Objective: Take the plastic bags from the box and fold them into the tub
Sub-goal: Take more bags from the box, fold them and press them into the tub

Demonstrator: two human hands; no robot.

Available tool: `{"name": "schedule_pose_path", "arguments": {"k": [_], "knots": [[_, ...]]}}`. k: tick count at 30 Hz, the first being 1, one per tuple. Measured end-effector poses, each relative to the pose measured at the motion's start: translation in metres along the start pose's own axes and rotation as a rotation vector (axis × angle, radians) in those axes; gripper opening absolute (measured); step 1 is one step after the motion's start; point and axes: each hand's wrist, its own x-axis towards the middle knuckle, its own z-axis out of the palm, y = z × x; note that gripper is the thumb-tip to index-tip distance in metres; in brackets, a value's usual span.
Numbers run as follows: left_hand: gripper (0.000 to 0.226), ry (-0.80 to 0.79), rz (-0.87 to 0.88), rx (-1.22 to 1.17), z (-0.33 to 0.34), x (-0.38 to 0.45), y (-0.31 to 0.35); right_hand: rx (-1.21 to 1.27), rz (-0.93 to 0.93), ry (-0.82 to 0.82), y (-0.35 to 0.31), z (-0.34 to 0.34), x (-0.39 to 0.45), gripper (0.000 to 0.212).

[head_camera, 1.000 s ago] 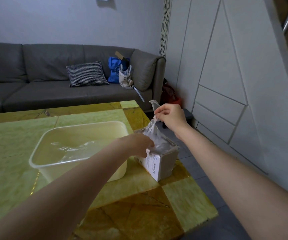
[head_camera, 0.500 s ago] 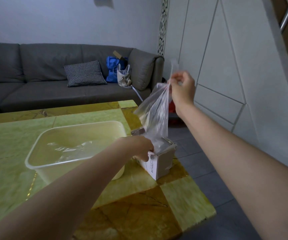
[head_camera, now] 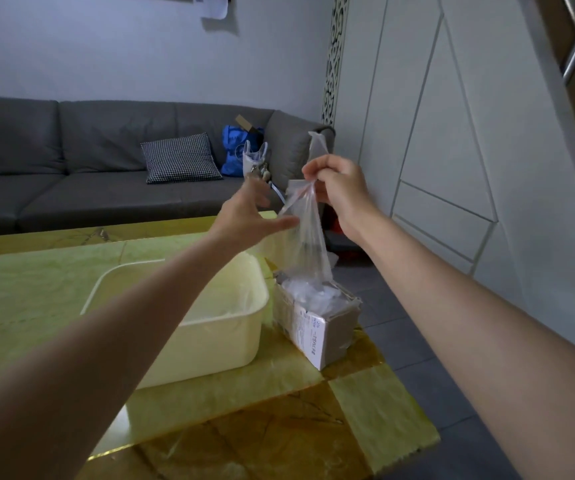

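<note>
Right hand [head_camera: 339,188] pinches a clear bag [head_camera: 305,237] above the box [head_camera: 317,318]; left hand [head_camera: 244,216], fingers spread, reaches toward it. Next, likely folding it into the tub [head_camera: 244,306] at left.

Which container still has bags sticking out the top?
The cardboard box, right of the tub; crumpled plastic bags fill its torn top. The cream tub stands open beside it; the left arm hides its contents.

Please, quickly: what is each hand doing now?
Left hand: open, fingers spread, holding nothing.
Right hand: pinches the plastic bag above the box.
</note>
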Motion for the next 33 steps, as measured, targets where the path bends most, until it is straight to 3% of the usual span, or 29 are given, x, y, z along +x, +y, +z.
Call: {"name": "schedule_pose_path", "arguments": {"k": [2,5,9,12,14,17,21,24,26,29,31,33], "knots": [[0.02,-0.123,-0.053,-0.118,-0.007,-0.001,0.002,0.133,0.027,-0.054,-0.007,0.008,-0.002,0.03],[0.01,-0.027,-0.085,-0.241,-0.019,-0.002,-0.001,0.2,0.146,-0.079,-0.007,0.007,-0.008,0.007],[0.01,0.118,-0.15,-0.416,-0.032,-0.006,-0.01,0.044,0.569,-0.26,0.013,0.005,-0.026,0.065],[0.019,0.166,-0.194,-0.577,-0.038,-0.007,-0.016,0.02,0.779,-0.463,0.03,0.016,-0.038,0.078],[0.021,0.188,-0.212,-0.649,-0.041,-0.007,-0.018,0.007,0.825,-0.556,0.036,0.027,-0.041,0.082],[0.022,0.179,-0.227,-0.722,-0.043,-0.009,-0.022,0.072,0.797,-0.531,0.033,0.036,-0.04,0.074],[0.018,0.101,-0.218,-0.716,-0.034,-0.013,-0.03,0.616,0.662,-0.32,0.025,0.041,-0.032,0.055],[0.016,-0.089,-0.235,-0.72,-0.024,-0.018,-0.03,0.531,0.529,-0.03,0.027,0.054,-0.024,0.021],[0.013,-0.18,-0.283,-0.788,-0.022,-0.022,-0.026,0.396,0.481,0.083,0.027,0.055,-0.023,0.016],[0.009,-0.146,-0.339,-0.922,-0.03,-0.019,-0.028,0.185,0.436,-0.186,0.023,0.05,-0.035,0.008],[0.013,0.006,-0.333,-1.028,-0.039,-0.013,-0.034,-0.053,0.431,-0.363,0.024,0.046,-0.043,0.016],[0.029,0.193,-0.39,-1.144,-0.05,-0.01,-0.038,-0.143,0.447,-0.399,0.027,0.042,-0.044,0.015]]}}
